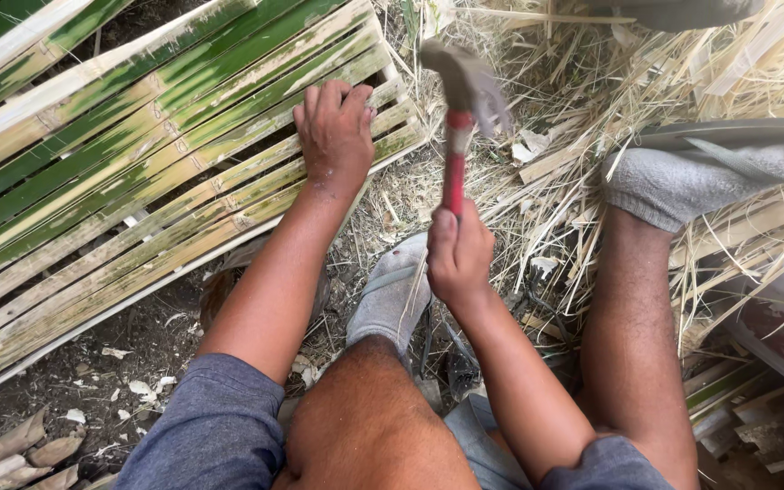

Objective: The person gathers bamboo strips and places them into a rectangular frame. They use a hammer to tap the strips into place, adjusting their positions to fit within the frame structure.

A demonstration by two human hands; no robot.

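— Looking down, we saw the bamboo panel (138, 154) first, the biggest thing there: split green and yellow slats laid side by side, running past the top and left borders of the view. Its near end stopped just past our left hand (336, 136), and its lower long edge ran slantwise across bare dark soil (92, 363).

— How much open room did we have?

— Little. Dry straw and bamboo offcuts (591, 82) crowded the right side. Only the soil strip below the panel and a small patch between the panel's end and our feet lay open.

— And what did we count?

— One panel; too many slats to count surely. Two legs, two grey socks: one foot (392, 295) between our arms, the other (709, 177) out on the straw at right. One hammer (460, 118).

— The hands?

— Apart. The left lay palm down, fingers spread flat on the slats near the panel's end. The right hand (458, 254) was clenched around the hammer's red handle, its metal claw head raised over the straw, just right of the left hand and clear of the panel.
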